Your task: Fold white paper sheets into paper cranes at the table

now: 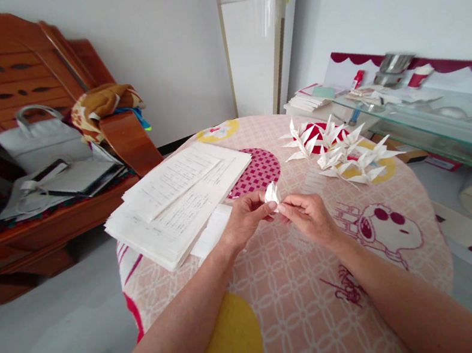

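A small piece of folded white paper (pixel 272 193) is held up between my two hands over the middle of the round table. My left hand (pixel 249 213) pinches it from the left side, with the thumb along its lower edge. From the right, my right hand (pixel 309 217) grips its lower tip between thumb and finger. Several white folded paper cranes (pixel 334 147) stand in a cluster beyond my right hand. A stack of printed sheets (pixel 177 205) lies to the left, and a smaller white sheet (pixel 213 232) sits beside my left wrist.
A patterned pink tablecloth (pixel 285 301) covers the table. At the right stands a glass shelf (pixel 435 117) with a metal bowl (pixel 394 63) and a paper cup (pixel 420 75). A wooden bench (pixel 44 228) with a grey bag (pixel 39 135) is at the left; a tall white cabinet unit (pixel 256 45) is behind.
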The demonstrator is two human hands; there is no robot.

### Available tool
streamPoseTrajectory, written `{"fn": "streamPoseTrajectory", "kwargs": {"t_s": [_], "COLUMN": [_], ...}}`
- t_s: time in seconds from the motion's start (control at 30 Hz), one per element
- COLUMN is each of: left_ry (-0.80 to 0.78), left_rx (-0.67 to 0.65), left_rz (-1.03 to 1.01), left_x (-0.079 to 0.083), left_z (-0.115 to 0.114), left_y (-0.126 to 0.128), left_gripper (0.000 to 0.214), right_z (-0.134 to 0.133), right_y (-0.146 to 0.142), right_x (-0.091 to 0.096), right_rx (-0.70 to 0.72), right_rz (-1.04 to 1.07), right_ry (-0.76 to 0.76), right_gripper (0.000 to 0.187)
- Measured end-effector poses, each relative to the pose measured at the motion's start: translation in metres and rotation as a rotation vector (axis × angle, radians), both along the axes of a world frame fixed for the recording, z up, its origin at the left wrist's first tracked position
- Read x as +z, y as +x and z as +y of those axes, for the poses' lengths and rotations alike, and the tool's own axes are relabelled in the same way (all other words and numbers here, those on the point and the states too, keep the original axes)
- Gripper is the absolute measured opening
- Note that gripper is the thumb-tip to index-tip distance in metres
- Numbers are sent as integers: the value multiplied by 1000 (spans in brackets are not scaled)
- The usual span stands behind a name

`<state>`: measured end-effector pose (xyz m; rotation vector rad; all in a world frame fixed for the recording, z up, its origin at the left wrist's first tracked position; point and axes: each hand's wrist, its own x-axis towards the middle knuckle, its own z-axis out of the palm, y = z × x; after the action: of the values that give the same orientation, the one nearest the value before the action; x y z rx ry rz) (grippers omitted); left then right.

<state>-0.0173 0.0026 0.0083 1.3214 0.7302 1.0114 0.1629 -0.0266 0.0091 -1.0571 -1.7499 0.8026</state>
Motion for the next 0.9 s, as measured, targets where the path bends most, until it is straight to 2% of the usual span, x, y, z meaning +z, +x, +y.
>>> {"fn": "streamPoseTrajectory", "kwargs": {"t_s": [0.17,0.47,0.73,0.9], "left_ry": [-47,-10,12,12], "left_rx": [-65,-102,-60,-80], "left_rz": [83,136,119,133], "left_x": [0,-1,-5,-8], "left_z": [1,1,1,4], "left_y": [-2,-2,1,-2], "left_gripper": [35,33,37,36], "right_z": [3,6,3,0], "right_y": [3,4,-5,-10], "right_x": [2,2,0,-1], "right_rx": [-57,4,-59,-53], "right_rz": [230,221,294,346], "right_ry": [-75,-192,-189,-260], "right_gripper": [22,17,14,15]}}
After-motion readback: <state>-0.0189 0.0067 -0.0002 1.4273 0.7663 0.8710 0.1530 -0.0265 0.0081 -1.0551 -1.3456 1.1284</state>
